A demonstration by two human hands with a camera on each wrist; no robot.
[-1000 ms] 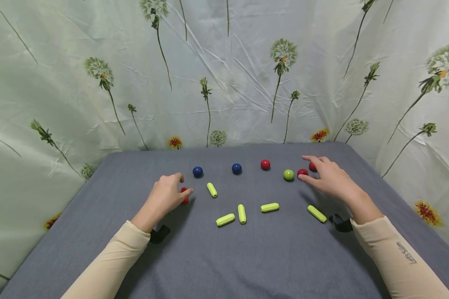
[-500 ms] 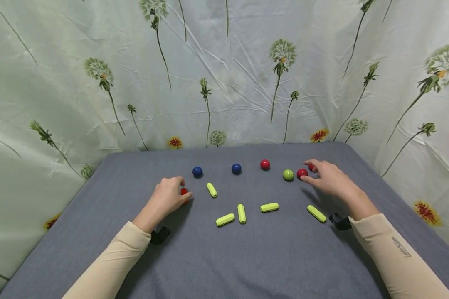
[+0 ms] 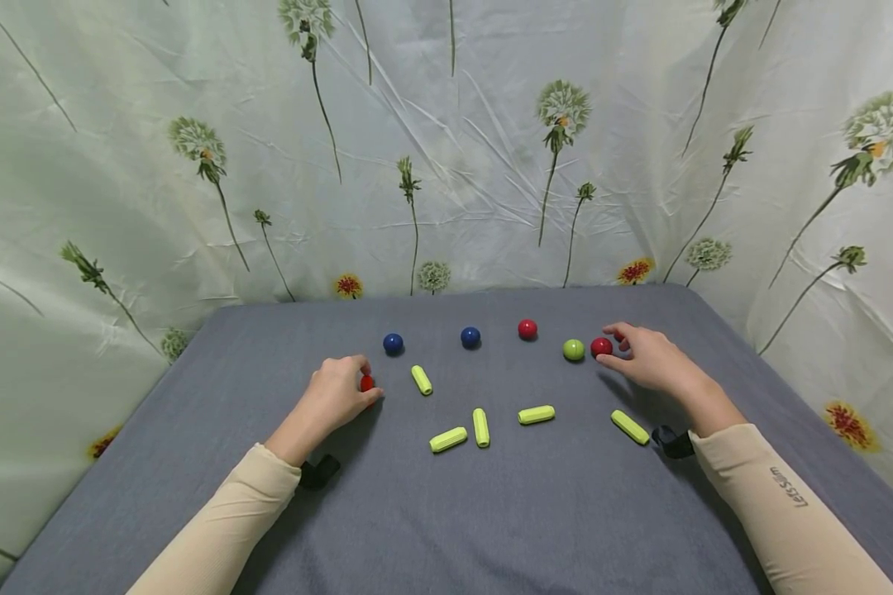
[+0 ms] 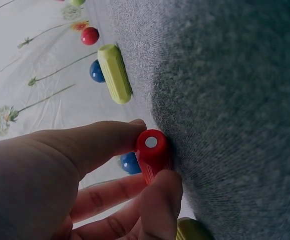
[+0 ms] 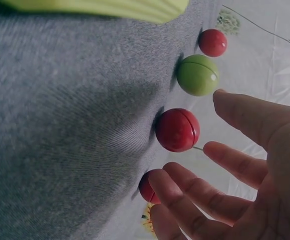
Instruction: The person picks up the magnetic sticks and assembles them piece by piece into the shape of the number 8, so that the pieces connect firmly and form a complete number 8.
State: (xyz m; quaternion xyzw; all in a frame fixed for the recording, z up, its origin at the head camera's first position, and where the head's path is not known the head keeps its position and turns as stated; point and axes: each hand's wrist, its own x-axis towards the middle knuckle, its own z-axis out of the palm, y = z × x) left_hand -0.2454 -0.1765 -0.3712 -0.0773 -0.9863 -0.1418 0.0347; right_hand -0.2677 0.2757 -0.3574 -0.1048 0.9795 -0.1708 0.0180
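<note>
My left hand (image 3: 336, 388) is low over the cloth at left. Its thumb and fingers pinch a red ribbed stick (image 4: 153, 152), whose round end carries a white dot; the fingers cover part of its side. At right, my right hand (image 3: 651, 357) hovers with spread, slightly bent fingers and holds nothing. Between its thumb and fingers sits a glossy red ball (image 5: 177, 130), apart from the fingertips in the right wrist view. A second red ball (image 5: 146, 188) is partly hidden behind the fingers there. Beside the thumb tip lies a green ball (image 5: 198, 75).
Along the back stand two blue balls (image 3: 393, 344) and another red ball (image 3: 527, 330). Several yellow-green ribbed sticks (image 3: 537, 415) lie across the middle of the grey cloth (image 3: 432, 521), one of them (image 3: 629, 427) in front of my right hand. A flowered curtain (image 3: 476, 149) hangs behind.
My left thumb and fingers have come together around the red stick. My right hand has lowered slightly and now covers the rear red ball in the head view.
</note>
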